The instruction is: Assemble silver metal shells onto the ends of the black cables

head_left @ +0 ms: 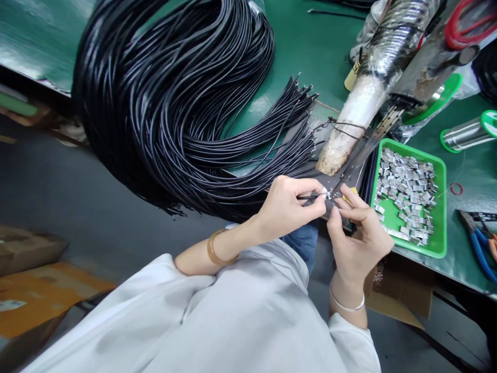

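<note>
My left hand (297, 201) is closed in a pinch on the end of a black cable (307, 197). A small silvery metal piece (329, 195) sits right at its fingertips, under the tip of a soldering iron (359, 150) held in a stand. My right hand (359, 230) is just to the right, thumb and fingertips drawn together close to that piece. What lies between them is too small to make out. The big bundle of black cables (166, 103) lies left of my hands, its stripped ends (310, 137) pointing toward the iron.
A green tray (443, 207) of small metal connectors (406, 181) stands at the right. Beyond it are a solder spool (466, 137), blue-handled pliers (479, 248) and red-handled scissors (458, 31). A foil-wrapped, white-ended duct (349, 119) hangs over the work spot. Cardboard boxes (399, 295) sit below.
</note>
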A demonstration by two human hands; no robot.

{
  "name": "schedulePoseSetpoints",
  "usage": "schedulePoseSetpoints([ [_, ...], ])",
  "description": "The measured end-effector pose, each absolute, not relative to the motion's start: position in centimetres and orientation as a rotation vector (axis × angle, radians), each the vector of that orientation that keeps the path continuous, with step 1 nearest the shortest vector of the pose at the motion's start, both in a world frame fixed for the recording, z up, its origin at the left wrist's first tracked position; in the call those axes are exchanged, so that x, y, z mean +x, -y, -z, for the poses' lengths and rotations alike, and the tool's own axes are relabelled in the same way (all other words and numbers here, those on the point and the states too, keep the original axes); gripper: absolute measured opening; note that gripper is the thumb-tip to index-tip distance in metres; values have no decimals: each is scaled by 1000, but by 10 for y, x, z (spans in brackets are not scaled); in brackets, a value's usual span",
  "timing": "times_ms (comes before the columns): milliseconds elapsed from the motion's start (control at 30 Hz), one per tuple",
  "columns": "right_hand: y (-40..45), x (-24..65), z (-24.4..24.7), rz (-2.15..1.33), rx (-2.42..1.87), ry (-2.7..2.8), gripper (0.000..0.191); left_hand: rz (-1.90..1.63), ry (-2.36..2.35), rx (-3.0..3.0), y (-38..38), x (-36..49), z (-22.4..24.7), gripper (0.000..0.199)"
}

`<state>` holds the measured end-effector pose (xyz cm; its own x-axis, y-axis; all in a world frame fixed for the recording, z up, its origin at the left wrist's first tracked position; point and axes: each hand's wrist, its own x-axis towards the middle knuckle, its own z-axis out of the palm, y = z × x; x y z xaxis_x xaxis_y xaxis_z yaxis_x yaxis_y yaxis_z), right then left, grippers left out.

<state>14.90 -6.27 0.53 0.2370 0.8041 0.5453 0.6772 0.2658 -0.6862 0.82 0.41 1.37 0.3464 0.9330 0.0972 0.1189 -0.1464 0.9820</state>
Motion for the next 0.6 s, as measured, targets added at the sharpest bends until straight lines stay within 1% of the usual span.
schedulePoseSetpoints([
  [233,70,153,-4,-178,-1468,1557,14,-936,-965,1735,-4,6,-12,14],
  [433,71,156,-4,-133,-1470,1601,15,-933,-1002,1799,-1,7,-13,14],
  [533,71,157,-4,-117,-1480,1583,13,-847,-1000,1846,0,3,-16,17],
  [600,71,160,-4,-129,-1492,1518,11,-693,-938,1928,1,-1,-17,19],
])
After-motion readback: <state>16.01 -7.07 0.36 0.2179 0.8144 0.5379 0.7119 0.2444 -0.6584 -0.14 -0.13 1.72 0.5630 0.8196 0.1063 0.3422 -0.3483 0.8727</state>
